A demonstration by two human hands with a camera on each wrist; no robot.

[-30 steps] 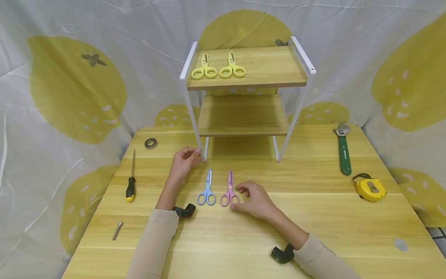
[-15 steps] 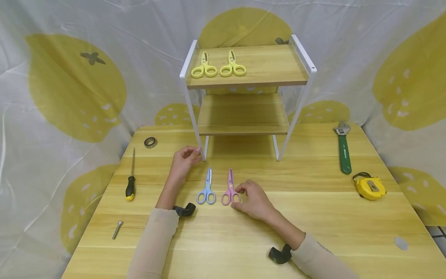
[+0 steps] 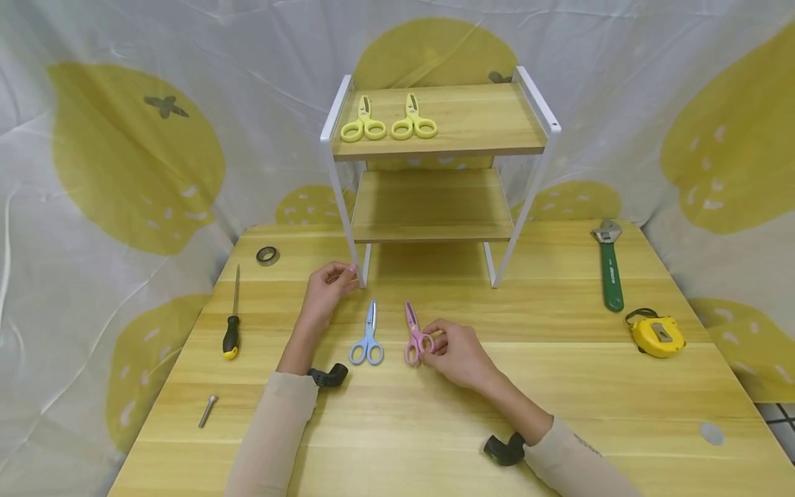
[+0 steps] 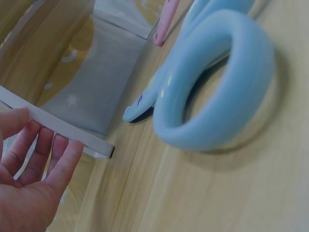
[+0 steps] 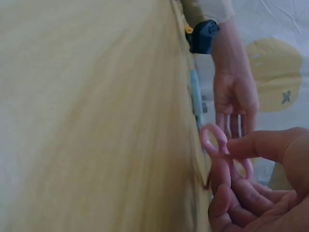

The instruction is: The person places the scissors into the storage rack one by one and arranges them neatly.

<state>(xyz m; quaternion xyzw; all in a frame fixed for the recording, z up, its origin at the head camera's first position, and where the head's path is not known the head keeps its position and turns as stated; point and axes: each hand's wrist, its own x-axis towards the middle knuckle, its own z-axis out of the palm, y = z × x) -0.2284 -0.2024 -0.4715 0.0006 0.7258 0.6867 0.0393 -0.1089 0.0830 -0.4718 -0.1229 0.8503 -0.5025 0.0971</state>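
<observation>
My right hand pinches the pink scissors by one handle loop, between thumb and fingers. Their tip points away and slightly left. The right wrist view shows their loops turned on edge, not flat. To their left, the blue scissors lie on the table, tip pointing away. My left hand grips the front left leg of a shelf rack, with the thumb on one side and the fingers on the other. Two yellow scissors lie side by side on the rack's top board.
The rack's lower board sits behind both hands. On the left are a tape roll, a screwdriver and a bolt. On the right lie an adjustable wrench, a yellow tape measure and a grey disc.
My right hand has taken hold of the pink scissors. They have shifted slightly right and turned, with the tip leaning left. My left hand has stayed at the rack leg.
</observation>
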